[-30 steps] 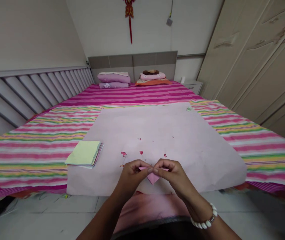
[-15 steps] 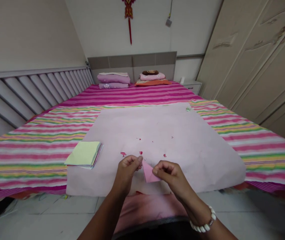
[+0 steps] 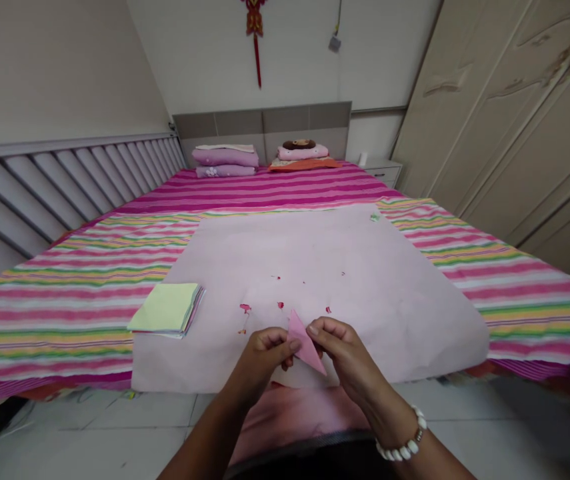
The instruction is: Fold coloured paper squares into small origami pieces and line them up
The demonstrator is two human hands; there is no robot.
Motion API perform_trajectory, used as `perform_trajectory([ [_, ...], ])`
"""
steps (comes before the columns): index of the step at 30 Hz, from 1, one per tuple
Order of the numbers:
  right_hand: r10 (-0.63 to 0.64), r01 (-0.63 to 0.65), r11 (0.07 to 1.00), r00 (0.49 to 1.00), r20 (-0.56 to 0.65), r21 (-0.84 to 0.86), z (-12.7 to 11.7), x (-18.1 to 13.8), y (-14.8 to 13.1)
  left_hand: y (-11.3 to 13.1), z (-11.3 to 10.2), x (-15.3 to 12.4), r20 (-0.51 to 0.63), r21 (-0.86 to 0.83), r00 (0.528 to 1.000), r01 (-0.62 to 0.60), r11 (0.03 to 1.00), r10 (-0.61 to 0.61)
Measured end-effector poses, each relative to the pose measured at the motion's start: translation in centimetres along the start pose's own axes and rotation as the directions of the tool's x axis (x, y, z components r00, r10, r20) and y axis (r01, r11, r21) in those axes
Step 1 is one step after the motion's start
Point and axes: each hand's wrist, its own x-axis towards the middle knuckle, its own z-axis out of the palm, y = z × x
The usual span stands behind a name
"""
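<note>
In the head view, a small pink folded-paper triangle (image 3: 307, 348) is held between 2 bare hands, above the near edge of a large pale pinkish-grey flat sheet (image 3: 245, 253); whether it touches the sheet cannot be told. The left hand (image 3: 266, 357) pinches its left side, thumb flat on the near face and fingers curled behind, probably to keep the layers pressed together. The right hand (image 3: 337, 338), with a white beaded bracelet (image 3: 405, 448) at its wrist, has thumb and fingertips closed on the upper right edge, seemingly to steady the angle; 2 grips would stop so light a piece from twisting. The sheet likely gives a firm, flat surface over the multicoloured striped fabric bedcover (image 3: 59, 287). A neat stack of square paper sheets, pale yellow-green on top (image 3: 167, 307), lies at the left, within reach but outside the hands' space.
</note>
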Motion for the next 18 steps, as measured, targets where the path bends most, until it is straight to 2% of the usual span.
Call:
perform_trajectory([
  [8, 0.05, -0.053, 0.996, 0.998, 0.047, 0.067, -0.25, 0.0, 0.45, -0.74, -0.37, 0.16, 0.068, -0.039, 0.998, 0.015, 0.999, -0.012],
  [14, 0.031, -0.031, 0.999, 0.998, 0.058, 0.006, -0.56, 0.12, 0.16, -0.38, -0.48, 0.18, 0.044, -0.081, 0.999, -0.006, 0.997, 0.01],
  [18, 0.032, -0.029, 0.999, 0.996, 0.087, -0.044, -0.68, 0.18, -0.12, 0.12, -0.33, 0.18, -0.001, -0.129, 1.0, 0.017, 0.992, -0.017],
])
